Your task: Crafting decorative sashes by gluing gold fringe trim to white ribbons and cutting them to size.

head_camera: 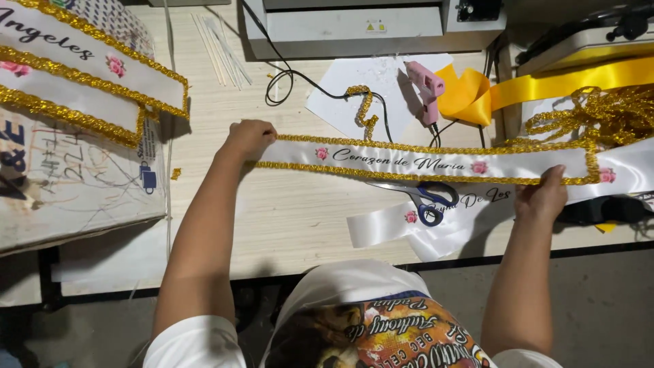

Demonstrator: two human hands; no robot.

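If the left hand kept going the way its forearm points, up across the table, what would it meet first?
Probably the black cable looped just beyond the left hand, past the sash end; then the grey machine. Depth is unclear.

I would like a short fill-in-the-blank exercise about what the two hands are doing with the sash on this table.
1. The left hand and right hand stretch a white sash edged with ____ trim.
2. The scissors have ____ handles.
3. The pink glue gun lies beside a ____ ribbon.

Missing words: gold; blue; yellow
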